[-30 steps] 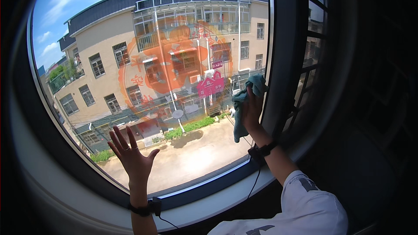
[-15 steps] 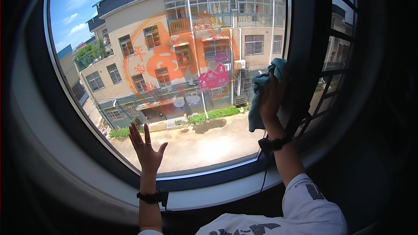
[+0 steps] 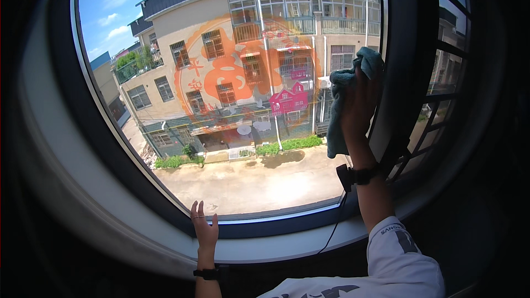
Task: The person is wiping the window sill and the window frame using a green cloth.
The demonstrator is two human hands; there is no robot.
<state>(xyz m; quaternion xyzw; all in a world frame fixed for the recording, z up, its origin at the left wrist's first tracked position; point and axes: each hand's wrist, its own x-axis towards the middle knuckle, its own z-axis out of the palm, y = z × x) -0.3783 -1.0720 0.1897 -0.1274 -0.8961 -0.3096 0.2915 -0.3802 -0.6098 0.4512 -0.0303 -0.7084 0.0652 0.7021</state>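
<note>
Clearly the crumpled teal fabric cloth (image 3: 338, 107) should be light, soft and limp, nothing you could break; best take it by its bunched upper part, as the loose lower end would likely just sag. It lies over the right side of the clear glass windowpane (image 3: 259, 190), beside the upright of the dark window frame (image 3: 276, 229). Your right hand (image 3: 360, 99) has its fingers closed on the folds, some tips hidden. Your left hand (image 3: 206, 232) is empty, fingers loosely spread, near the pane's lower left corner; whether it touches, you cannot tell. Farther out, a round orange translucent decal (image 3: 234, 80) bears characters, with a magenta house-shaped decal (image 3: 288, 101) at its lower right, and your white short sleeve (image 3: 381, 259) carries dark lettering
</note>
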